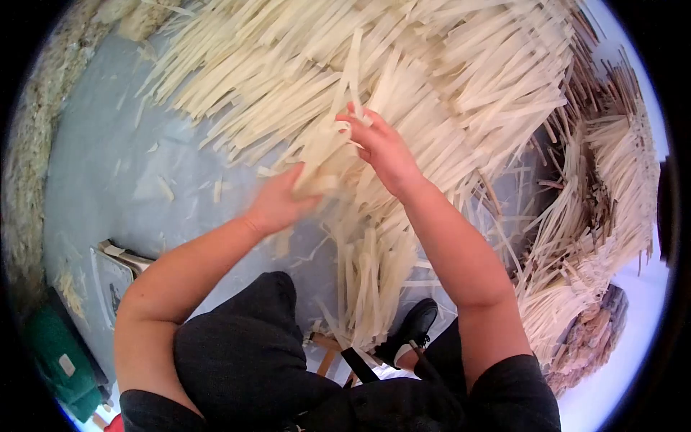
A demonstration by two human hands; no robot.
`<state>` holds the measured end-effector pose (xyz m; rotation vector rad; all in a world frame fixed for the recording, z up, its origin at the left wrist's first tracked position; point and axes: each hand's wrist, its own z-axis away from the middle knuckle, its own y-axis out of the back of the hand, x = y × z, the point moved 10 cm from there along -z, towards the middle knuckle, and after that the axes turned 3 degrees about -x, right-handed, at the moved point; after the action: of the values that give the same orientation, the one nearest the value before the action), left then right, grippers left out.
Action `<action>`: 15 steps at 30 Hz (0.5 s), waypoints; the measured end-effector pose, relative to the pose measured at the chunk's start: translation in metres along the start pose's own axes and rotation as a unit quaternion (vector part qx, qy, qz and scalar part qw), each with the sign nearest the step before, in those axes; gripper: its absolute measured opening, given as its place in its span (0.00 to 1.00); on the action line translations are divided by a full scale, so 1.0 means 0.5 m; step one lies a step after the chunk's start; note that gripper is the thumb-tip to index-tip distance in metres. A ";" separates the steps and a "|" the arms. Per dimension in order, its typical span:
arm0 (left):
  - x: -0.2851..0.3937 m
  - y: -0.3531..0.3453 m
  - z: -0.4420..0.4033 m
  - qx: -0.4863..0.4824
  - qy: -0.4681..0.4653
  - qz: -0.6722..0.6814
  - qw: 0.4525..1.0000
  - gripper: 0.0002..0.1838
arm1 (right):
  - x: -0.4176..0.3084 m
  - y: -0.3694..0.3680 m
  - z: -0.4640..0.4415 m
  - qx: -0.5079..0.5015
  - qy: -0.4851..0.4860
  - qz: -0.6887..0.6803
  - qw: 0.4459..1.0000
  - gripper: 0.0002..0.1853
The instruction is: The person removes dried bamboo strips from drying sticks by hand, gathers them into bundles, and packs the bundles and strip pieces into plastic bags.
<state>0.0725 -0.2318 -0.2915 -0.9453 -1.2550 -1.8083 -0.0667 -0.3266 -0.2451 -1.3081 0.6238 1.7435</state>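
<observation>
My right hand has its fingers curled on a long pale flat strip, thin like wood shaving or split cane. The strip rises above the fingers and a short curl of it shows between them. Lower and to the left is my left hand, smeared by motion, its thumb and a finger beside more pale strips. Whether it grips any of them I cannot tell. Beneath and beyond both hands spreads a thick heap of loose strips, mostly lying slantwise.
Grey sheeting covers the floor, with scraps on it. A bundle of strips hangs near my black shoe. More strips and dark stalks pile at right. A green bag sits lower left, near a framed flat object.
</observation>
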 end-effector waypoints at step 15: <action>0.061 0.067 -0.015 0.081 0.058 0.286 0.953 0.17 | 0.118 0.186 0.037 0.200 -0.139 -0.382 0.892 0.11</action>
<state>0.0865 -0.2526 -0.2528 -0.9700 -0.9136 -1.2660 -0.1608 -0.3405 -0.3033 -0.8196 0.2220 1.0414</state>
